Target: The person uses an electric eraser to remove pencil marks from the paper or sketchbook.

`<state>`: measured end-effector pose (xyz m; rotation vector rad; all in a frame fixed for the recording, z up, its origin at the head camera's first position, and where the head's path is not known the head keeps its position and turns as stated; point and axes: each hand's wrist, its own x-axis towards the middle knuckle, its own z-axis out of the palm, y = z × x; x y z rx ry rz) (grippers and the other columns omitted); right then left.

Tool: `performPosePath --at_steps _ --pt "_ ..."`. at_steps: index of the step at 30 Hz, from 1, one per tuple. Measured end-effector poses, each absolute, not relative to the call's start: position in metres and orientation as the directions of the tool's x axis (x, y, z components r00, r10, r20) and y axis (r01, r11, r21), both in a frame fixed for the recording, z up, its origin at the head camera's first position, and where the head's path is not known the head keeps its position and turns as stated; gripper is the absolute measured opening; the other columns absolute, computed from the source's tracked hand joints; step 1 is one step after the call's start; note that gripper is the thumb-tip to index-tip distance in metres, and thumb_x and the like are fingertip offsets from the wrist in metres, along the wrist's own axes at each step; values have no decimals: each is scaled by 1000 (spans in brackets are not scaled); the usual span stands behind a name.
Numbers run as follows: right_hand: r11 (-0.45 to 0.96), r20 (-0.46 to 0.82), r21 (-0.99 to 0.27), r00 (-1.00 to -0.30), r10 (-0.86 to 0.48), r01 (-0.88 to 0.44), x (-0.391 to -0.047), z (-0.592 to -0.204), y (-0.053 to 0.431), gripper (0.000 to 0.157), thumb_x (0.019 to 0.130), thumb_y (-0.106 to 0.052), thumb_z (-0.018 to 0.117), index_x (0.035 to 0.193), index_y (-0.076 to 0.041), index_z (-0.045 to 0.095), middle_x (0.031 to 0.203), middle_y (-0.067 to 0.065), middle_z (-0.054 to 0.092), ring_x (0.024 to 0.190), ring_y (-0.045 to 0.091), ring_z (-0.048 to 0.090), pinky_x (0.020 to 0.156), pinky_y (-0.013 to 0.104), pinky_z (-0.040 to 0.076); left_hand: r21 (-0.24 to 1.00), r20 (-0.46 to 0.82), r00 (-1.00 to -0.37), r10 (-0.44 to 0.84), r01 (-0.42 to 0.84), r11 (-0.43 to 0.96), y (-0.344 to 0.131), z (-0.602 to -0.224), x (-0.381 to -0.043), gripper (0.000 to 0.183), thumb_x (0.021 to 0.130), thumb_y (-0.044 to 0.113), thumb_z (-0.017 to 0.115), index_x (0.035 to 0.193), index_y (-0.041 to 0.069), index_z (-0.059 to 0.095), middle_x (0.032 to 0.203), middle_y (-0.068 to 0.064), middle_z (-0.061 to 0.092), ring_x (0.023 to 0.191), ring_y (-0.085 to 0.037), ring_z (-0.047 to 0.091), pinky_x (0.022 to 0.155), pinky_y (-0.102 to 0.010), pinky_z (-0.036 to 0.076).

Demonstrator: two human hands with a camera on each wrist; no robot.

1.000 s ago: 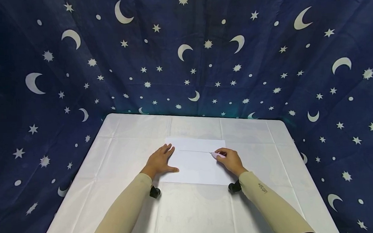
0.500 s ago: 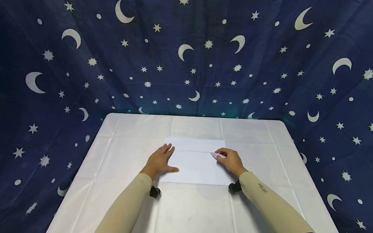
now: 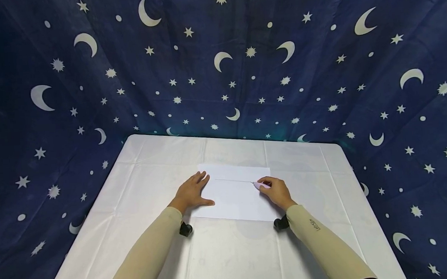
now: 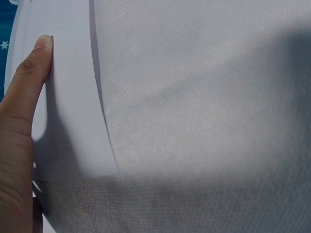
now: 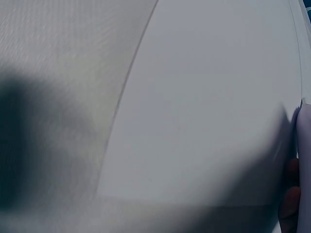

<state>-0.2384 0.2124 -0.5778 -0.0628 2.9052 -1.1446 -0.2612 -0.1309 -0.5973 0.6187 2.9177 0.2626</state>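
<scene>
A white sheet of paper (image 3: 235, 201) lies on the table, crossed in its upper half by a thin dark straight line (image 3: 230, 180). My left hand (image 3: 190, 194) rests on its left side with fingers and thumb spread. In the left wrist view the thumb (image 4: 36, 68) lies straight on the paper. My right hand (image 3: 277, 192) pinches a lavender, thick-bodied, pen-shaped tool (image 3: 261, 185) with a small narrow tip, which meets the line's right end. The right wrist view shows part of the lavender body (image 5: 305, 141) and some curled fingertips (image 5: 290, 199) at the edge.
A white cloth (image 3: 232, 255) with fold creases covers the table. Behind and at both sides hangs a dark blue curtain (image 3: 204, 40) printed with moons and stars. Black wrist devices (image 3: 186, 229) sit below both hands, beside the beige sleeves (image 3: 327, 241).
</scene>
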Motion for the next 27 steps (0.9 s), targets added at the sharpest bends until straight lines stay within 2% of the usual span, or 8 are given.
performPosePath --at_steps 7,27 --pt "724 2 -688 -999 -48 -37 -239 -578 215 21 88 -22 73 108 -14 75 106 10 72 102 28 65 93 48 51 205 -101 -902 419 394 896 -132 -598 -262 113 67 82 65 156 22 30 163 0 25 151 -23 19 120 -44 27" --pt "737 -5 -676 -999 -43 -29 -238 -577 213 22 88 -21 73 109 -15 75 108 9 72 101 26 65 93 46 51 200 -132 -902 410 381 903 -131 -599 -262 114 68 82 64 157 24 26 164 1 21 152 -23 16 121 -45 26"
